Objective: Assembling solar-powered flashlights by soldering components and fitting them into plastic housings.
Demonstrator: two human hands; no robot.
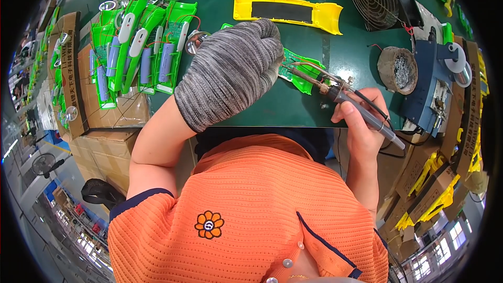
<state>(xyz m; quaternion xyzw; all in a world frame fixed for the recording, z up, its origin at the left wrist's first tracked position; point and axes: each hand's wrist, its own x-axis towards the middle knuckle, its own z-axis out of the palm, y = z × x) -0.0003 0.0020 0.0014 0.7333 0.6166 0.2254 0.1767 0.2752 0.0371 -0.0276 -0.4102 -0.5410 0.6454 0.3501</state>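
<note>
From the head camera I see the soldering iron (346,99) lying slantwise over the green work mat (293,110). Its long axis runs from lower right to upper left: the grey handle end sits low on the right, and the metal tip points up and left, onto the green plastic housing (301,73) with its circuit board.

My right hand (361,120) is closed around the iron's handle in a pen-like hold, fingers wrapped over the dark grip near the front and the handle's tail sticking out past the hand toward the lower right. A thin wire runs alongside the shaft toward the tip; I think it is solder, though the view is too small to be sure.

My left hand (233,71) wears a grey knit glove and lies palm down over the left part of the green housing, fingers curled downward onto it. I can't tell whether they truly clamp it or only press on it, since the glove hides the fingertips.

Just left of the glove sits a small silver reflector cup (193,42). Further left, a row of green housings with batteries (141,52) rests on cardboard. Beyond the glove lies a yellow plastic shell (288,13), and to the right a tin of metal wool (397,71) beside a blue soldering station (432,89).
</note>
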